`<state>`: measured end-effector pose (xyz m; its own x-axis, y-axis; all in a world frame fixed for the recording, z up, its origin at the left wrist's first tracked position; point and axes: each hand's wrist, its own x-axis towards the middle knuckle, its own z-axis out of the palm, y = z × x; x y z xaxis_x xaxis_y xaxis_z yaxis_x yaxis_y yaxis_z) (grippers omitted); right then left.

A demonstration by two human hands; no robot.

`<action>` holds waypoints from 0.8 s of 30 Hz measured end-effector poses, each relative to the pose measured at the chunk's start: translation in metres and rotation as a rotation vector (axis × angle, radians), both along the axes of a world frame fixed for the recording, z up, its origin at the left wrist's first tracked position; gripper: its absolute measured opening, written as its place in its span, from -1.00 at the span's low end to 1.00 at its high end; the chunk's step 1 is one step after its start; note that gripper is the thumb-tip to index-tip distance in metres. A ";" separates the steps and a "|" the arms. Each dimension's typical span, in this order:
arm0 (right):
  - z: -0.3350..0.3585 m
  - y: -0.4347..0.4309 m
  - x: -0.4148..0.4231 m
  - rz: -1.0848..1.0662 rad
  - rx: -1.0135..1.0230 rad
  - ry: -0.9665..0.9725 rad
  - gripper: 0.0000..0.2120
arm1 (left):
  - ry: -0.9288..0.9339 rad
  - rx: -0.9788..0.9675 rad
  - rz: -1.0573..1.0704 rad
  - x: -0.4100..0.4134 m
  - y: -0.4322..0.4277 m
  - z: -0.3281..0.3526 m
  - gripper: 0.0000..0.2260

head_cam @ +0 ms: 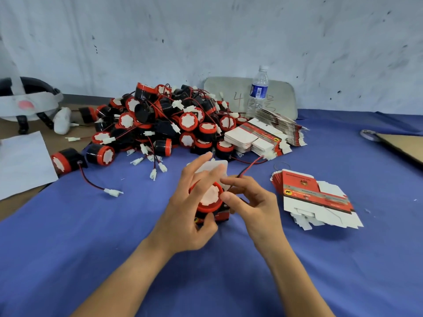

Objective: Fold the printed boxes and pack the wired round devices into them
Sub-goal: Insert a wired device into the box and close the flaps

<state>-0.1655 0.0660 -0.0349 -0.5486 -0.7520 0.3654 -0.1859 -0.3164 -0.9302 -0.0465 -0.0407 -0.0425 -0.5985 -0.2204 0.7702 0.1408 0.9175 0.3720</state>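
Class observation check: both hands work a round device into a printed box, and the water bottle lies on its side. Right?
No: in the head view the water bottle stands upright. The rest holds.

The person's left hand and right hand are bare, with slim fingers. Both forearms are bare as far up as they show, and lean. The wrists are bare and narrow.
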 end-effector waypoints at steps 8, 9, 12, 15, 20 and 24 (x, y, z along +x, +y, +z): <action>-0.001 0.000 -0.002 -0.067 -0.040 -0.027 -0.78 | 0.052 0.261 0.137 -0.002 -0.012 -0.011 -0.31; -0.001 0.000 -0.002 -0.083 -0.047 -0.040 -0.76 | 0.014 0.346 0.127 -0.001 -0.016 -0.015 -0.24; 0.002 0.000 -0.005 -0.121 -0.062 -0.075 -0.70 | -0.169 0.592 0.047 0.001 -0.023 -0.020 0.00; 0.001 0.001 -0.005 -0.185 -0.005 0.026 -0.77 | -0.333 0.645 0.016 -0.002 -0.021 -0.026 0.08; 0.002 0.000 -0.002 -0.227 0.082 0.250 -0.80 | -0.290 0.609 -0.006 -0.008 -0.019 -0.035 0.05; -0.001 -0.001 0.001 -0.196 0.189 0.577 -0.62 | -0.241 0.614 0.073 -0.009 -0.018 -0.034 -0.24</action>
